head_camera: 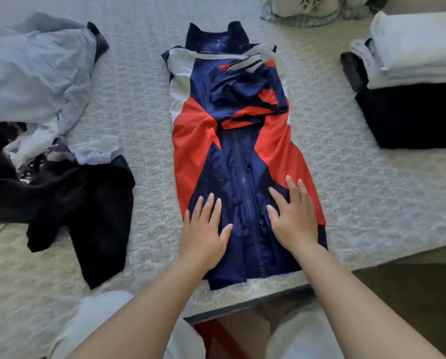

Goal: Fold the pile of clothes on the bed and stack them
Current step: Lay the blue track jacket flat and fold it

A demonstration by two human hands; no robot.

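Navy, red and white slippery-looking fabric makes up the zip jacket (242,156), which lies lengthwise in the middle of the bed (144,104), collar at the far end, hem at the near edge, both sides and the sleeves already turned in over the chest so it forms a long narrow strip. Both hands rest flat on its lower part, either side of the zip: the left hand (203,229) near the left fold and the right hand (294,216) near the right one, fingers straight and spread, pressing rather than grasping anything. To the left, well apart from the jacket, sits the unfolded pile (35,104), with pale blue, white and patterned pieces and a black garment (87,203) trailing toward the near edge. To the right stands the folded stack (413,81), white items on top of dark ones. The likely trouble from here, as I judge it, is the bunched sleeves sitting loose near the chest: if the hem is brought up toward the collar without flattening them, the smooth cloth may slide and the side folds spring open. The hem also lies right at the bed's edge, so a careless pull could drag it off.
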